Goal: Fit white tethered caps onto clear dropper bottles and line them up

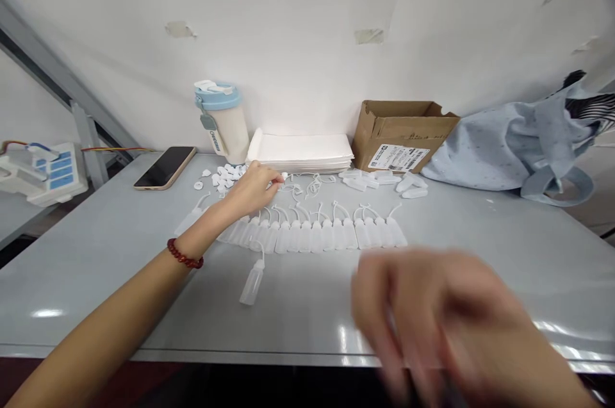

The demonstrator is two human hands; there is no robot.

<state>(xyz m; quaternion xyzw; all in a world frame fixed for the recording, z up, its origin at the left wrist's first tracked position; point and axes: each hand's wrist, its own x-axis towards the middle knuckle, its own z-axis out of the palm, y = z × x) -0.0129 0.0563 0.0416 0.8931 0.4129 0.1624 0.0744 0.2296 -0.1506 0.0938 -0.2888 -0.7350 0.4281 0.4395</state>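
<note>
My left hand (257, 189) reaches over the table beside a pile of small white caps (225, 176), its fingers pinched on something white that I cannot make out clearly. Below it stretches a row of translucent small bottles (305, 236) with white cords at their tops. One corded bottle (252, 283) lies apart, in front of the row. My right hand (423, 312) is raised near the front edge, smeared by motion, and what it holds, if anything, cannot be made out. White cords (312, 185) lie loose behind the row, and several bottles without cords (410, 184) lie near the box.
A phone (164, 168) and a blue-lidded cup (225, 120) stand at the left back. White flat packs (302, 150), a cardboard box (403, 136) and a light blue cloth bag (494, 145) line the wall. A power strip (60, 171) is at far left.
</note>
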